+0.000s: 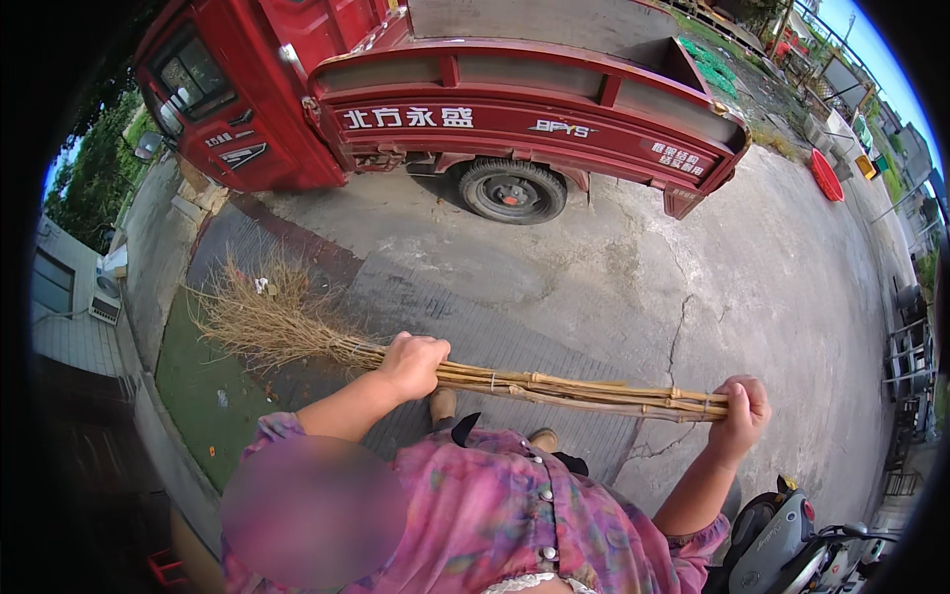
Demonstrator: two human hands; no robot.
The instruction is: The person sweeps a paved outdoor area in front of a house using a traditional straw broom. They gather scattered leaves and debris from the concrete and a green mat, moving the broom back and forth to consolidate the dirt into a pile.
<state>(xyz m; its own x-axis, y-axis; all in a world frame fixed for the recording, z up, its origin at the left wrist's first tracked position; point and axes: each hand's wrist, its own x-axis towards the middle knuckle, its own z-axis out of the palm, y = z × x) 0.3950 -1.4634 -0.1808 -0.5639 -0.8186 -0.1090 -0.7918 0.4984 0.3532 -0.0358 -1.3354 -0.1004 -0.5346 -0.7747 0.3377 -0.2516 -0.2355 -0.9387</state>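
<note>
Bamboo broom [515,382] sits clenched in widely spaced left hand [412,365] and right hand [740,414].

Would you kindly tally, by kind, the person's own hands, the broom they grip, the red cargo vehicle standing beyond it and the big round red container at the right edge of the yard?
Hands: 2 (left hand, right hand)
Broom: 1
Red cargo vehicle: 1
Round red container: 1
Total: 5
</note>
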